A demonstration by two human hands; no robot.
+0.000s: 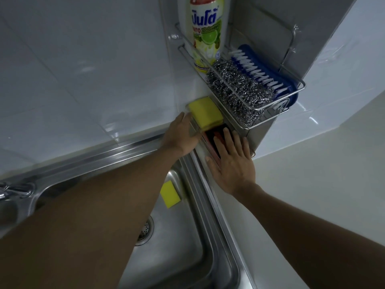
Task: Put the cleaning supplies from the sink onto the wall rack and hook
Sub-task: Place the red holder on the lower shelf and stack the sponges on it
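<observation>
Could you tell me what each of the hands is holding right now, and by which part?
The left hand grips the yellow sponge by its near end. The right hand lies flat on a red-and-black item; whether it grips it cannot be told.

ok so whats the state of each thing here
dish soap bottle: upright in wire rack
steel scourer: in rack
blue brush: on its side in rack
yellow sponge: in clear holder, left hand touching
second sponge: in sink
right hand: open, flat
</observation>
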